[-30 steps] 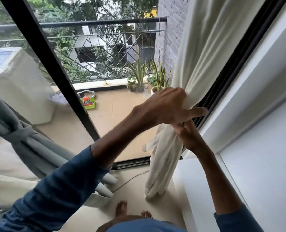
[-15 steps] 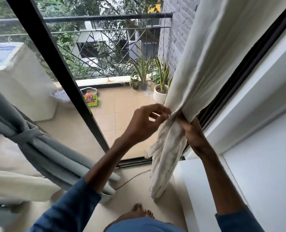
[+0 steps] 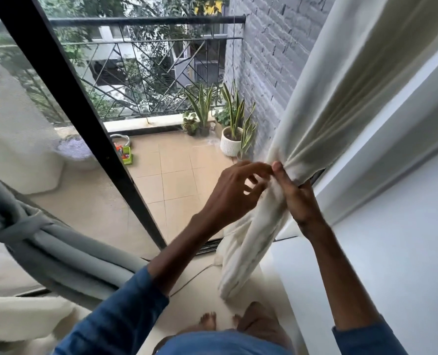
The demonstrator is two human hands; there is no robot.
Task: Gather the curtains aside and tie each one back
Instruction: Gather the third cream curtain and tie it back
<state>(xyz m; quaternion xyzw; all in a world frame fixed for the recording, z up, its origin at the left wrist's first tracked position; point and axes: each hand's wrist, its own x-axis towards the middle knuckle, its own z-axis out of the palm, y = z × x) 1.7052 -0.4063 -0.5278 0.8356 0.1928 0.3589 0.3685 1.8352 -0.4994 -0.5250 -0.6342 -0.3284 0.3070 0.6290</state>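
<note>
A cream curtain (image 3: 335,98) hangs at the right of the glass door, bunched into a narrow waist with its lower part (image 3: 248,247) drooping to the floor. My right hand (image 3: 298,198) grips that waist from the wall side, thumb up against the folds. My left hand (image 3: 234,194) is at the waist from the left, fingertips pinching at the cloth beside the right thumb. At the lower left a grey curtain (image 3: 46,242) is gathered and bound with a grey tie (image 3: 20,226).
The black door frame (image 3: 66,103) runs diagonally across the glass. Beyond it lie a tiled balcony, potted plants (image 3: 232,139) and a railing. A white wall and ledge (image 3: 402,226) stand close on the right. My bare feet (image 3: 212,321) and a thin cord are on the floor.
My left hand has come off the front of the curtain and now pinches at the waist with its fingertips. The right hand keeps its grip. The view has shifted slightly.
</note>
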